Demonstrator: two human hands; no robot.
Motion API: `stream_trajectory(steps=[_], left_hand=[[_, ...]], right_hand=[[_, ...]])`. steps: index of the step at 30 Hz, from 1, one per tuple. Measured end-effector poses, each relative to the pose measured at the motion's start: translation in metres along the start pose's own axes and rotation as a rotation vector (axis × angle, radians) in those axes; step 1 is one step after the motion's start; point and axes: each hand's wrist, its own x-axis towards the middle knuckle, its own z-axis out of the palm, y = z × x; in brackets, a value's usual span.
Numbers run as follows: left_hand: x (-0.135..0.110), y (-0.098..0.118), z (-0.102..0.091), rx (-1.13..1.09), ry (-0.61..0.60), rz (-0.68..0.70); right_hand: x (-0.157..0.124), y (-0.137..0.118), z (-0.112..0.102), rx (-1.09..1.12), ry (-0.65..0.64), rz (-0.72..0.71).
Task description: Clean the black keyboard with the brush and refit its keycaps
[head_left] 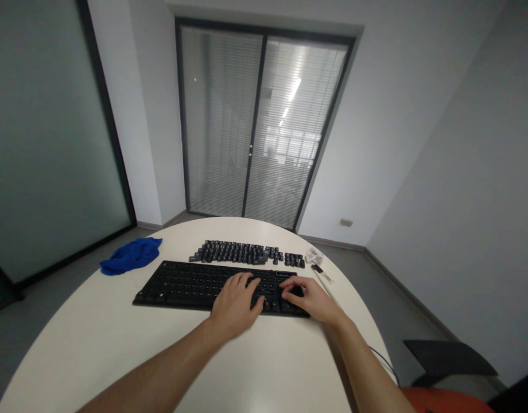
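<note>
A black keyboard (182, 284) lies across the round white table (96, 344). My left hand (236, 301) rests on its right-of-middle keys, fingers spread flat. My right hand (309, 295) sits on the keyboard's right end, with its fingers curled down onto the keys. Whether they pinch a key is hidden. Behind the keyboard, rows of loose black keycaps (247, 253) are laid out on the table.
A crumpled blue cloth (132, 255) lies at the table's far left. Small tools and a white scrap (318, 263) sit at the far right edge. A dark chair (449, 358) stands to the right, and a glass door with blinds (264, 126) is behind.
</note>
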Motion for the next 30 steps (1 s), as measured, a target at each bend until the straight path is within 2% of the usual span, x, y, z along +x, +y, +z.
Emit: stream_trajectory(steps=[25,30], left_hand=[[0.0000,0.0001,0.0011,0.007,0.012,0.005],[-0.0001,0.0004,0.0009,0.001,0.015,-0.001]], right_hand=[[0.0005,0.0048,0.0006,-0.006,0.010,-0.021],[0.0012,0.0086,0.0009,-0.063,0.065,-0.060]])
